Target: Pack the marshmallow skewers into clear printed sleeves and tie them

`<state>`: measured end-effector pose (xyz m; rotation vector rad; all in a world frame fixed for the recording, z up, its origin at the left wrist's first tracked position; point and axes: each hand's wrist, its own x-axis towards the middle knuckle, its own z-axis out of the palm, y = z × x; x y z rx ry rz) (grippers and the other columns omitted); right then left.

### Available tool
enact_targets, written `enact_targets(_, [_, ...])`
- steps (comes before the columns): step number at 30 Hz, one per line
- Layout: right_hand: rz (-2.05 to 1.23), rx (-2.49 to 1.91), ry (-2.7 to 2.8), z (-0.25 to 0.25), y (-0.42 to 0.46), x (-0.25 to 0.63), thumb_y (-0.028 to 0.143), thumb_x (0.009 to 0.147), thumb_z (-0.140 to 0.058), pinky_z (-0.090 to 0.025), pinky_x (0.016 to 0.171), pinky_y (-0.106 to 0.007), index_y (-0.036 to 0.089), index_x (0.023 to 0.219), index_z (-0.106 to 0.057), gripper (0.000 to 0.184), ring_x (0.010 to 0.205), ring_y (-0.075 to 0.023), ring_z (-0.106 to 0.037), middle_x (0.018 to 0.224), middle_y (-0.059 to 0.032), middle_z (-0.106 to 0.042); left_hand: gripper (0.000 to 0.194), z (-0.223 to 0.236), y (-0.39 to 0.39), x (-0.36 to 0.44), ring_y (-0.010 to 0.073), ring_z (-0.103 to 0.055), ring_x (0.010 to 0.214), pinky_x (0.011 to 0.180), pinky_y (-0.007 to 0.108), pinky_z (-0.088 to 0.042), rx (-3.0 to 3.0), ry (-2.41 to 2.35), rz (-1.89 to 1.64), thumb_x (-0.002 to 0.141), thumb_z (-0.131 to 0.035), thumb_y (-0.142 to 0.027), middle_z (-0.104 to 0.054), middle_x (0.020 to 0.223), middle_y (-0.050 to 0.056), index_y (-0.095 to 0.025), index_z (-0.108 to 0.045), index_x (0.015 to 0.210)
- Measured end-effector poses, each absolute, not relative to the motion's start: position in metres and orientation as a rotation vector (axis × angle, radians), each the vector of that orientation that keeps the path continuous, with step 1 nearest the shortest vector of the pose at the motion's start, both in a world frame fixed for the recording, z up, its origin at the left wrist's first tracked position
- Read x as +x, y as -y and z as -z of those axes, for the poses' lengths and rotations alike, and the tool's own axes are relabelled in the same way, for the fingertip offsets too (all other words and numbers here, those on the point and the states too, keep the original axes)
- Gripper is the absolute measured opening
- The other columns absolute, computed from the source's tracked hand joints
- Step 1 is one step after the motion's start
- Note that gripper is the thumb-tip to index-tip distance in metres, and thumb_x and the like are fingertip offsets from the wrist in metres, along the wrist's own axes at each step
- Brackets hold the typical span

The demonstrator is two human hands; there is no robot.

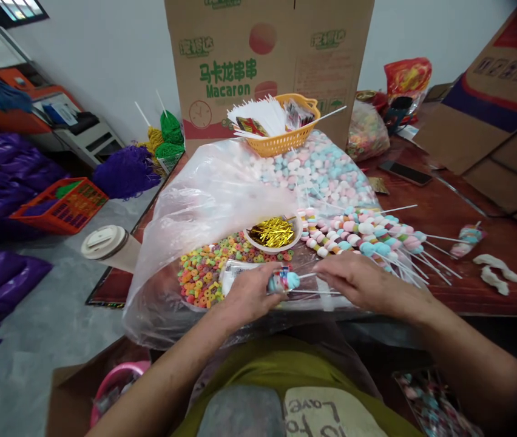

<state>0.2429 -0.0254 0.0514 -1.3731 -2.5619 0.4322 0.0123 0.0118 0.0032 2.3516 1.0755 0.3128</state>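
My left hand (253, 292) is closed around a marshmallow skewer (291, 280) in blue, pink and white, with clear wrapping about it. Its white stick points right, toward my right hand (354, 278), whose fingers are pinched together at the stick's end. A white packet (235, 273) lies beside my left hand, partly covered by it. Just beyond, a white bowl (298, 233) holds gold twist ties (273, 232). Ring-shaped gummy candies (201, 273) lie to the left on the plastic. Several finished marshmallow skewers (368, 233) are heaped behind my right hand.
A yellow basket (281, 144) of white sticks stands at the back before a cardboard box (267, 36). Loose marshmallows (322, 161) lie in the plastic bag (213, 188). A lidded cup (113, 246) stands left; a phone (405, 172) and wrapped skewer (466, 240) lie right.
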Motion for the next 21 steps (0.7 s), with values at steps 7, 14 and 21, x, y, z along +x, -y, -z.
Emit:
enact_targets(7, [-0.645,-1.307,2.439,-0.050,0.018,0.250,0.030,0.091,-0.034,-0.032,0.053,-0.021,0.018,0.069,-0.051,0.031,0.056,-0.0107,-0.045,0.059,0.0019,-0.051,0.028,-0.012,-0.010,0.008,0.0184,-0.058,0.082,0.075,0.031,-0.046,2.292,-0.948,-0.251,0.078,-0.054,-0.021,-0.064,0.092,0.005,-0.018,-0.055,0.106])
enact_targets(14, [-0.286,-1.269,2.554,-0.043,0.026,0.245,0.020,0.088,-0.039,-0.033,0.065,-0.027,0.018,0.084,-0.061,0.023,0.070,-0.0154,-0.052,0.075,-0.0045,-0.060,0.038,-0.036,-0.019,0.003,0.0064,-0.042,0.043,0.041,0.018,-0.039,1.444,-0.768,0.045,0.065,-0.069,-0.033,-0.050,0.055,-0.007,-0.013,-0.055,0.094])
enact_targets(21, [0.051,-1.203,2.657,-0.044,0.036,0.229,0.036,0.089,-0.045,-0.027,0.066,-0.030,0.025,0.112,-0.055,0.028,0.073,-0.0170,-0.051,0.085,-0.0042,-0.062,0.036,-0.026,-0.022,0.007,0.0072,-0.049,0.049,0.046,0.020,-0.044,1.380,-0.734,-0.014,0.062,-0.071,-0.032,-0.053,0.061,-0.005,-0.014,-0.053,0.088])
